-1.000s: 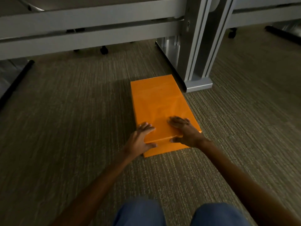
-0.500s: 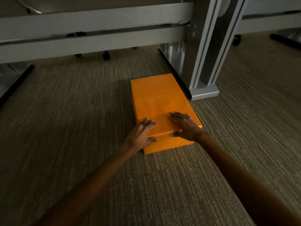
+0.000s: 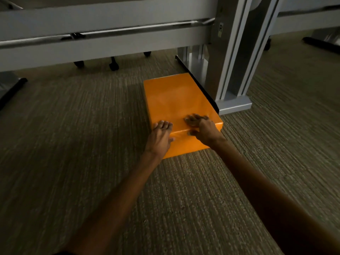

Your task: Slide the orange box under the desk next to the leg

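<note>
The orange box [image 3: 179, 109] lies flat on the carpet [image 3: 73, 144] straight ahead of me, its long side running away from me and its right edge just beside the foot of the grey desk leg [image 3: 237, 57]. Its far end reaches in beneath the desk's crossbeams [image 3: 103, 43], while the near end sits out in the open floor.

Both my hands are on that near end. My left hand [image 3: 161, 138] lies over the near left corner, fingers flat and close together on the lid, thumb pressed against the front face. My right hand [image 3: 203, 127] sits near the right corner, fingers spread on top and thumb hooked down over the front edge. Neither hand is closed around the box; they press on it with open palms.

The right fingertips are blurred, so I cannot tell how firmly they bear down. My left wrist covers the box's near left bottom corner. A small label [image 3: 220, 29] on the leg bears a mark too soft to read with certainty. Chair casters [image 3: 114, 66] show dimly behind the beams, and the light is low throughout.
</note>
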Motion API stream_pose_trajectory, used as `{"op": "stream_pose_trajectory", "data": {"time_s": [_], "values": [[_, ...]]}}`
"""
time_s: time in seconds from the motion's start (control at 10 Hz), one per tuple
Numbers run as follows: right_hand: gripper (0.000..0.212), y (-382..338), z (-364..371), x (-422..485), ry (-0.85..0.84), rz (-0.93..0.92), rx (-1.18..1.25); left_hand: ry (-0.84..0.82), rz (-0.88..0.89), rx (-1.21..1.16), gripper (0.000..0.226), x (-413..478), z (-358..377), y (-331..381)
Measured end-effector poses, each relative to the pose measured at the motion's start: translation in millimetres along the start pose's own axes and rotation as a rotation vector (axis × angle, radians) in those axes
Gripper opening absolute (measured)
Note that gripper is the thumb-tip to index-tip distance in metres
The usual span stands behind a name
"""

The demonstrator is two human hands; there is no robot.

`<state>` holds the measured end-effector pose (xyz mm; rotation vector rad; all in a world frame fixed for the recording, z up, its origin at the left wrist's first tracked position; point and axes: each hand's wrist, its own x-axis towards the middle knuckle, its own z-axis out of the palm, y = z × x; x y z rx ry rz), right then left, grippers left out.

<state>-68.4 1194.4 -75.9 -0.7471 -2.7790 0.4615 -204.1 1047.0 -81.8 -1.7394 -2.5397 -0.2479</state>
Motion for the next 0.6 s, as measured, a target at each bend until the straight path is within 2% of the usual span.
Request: {"op": "stream_pose_trajectory", "data": {"time_s": [0.2,0.3,0.4,0.5,0.6], "values": [[0.056,1.4,10.7,22.7,0.105,-0.036,-0.131,0.078,-0.086,0.041,0.055,23.1,2.8,1.2],[0.056,2.2,14.9,31.5,0.121,-0.011,-0.121,0.097,-0.059,0.005,0.075,19.4,11.6,-1.6],[0.06,-3.4,20.0,25.2,0.119,0.009,-0.121,-0.014,-0.015,-0.096,0.099,1.9,19.1,-5.0],[0.075,-11.2,15.3,14.1,0.038,0.05,-0.112,-0.114,-0.061,-0.25,0.103,-8.3,10.7,-1.3],[0.091,-31.4,7.3,-4.1,0.049,0.123,0.019,0.058,-0.243,-0.515,0.096,-39.4,9.6,13.1]]}}
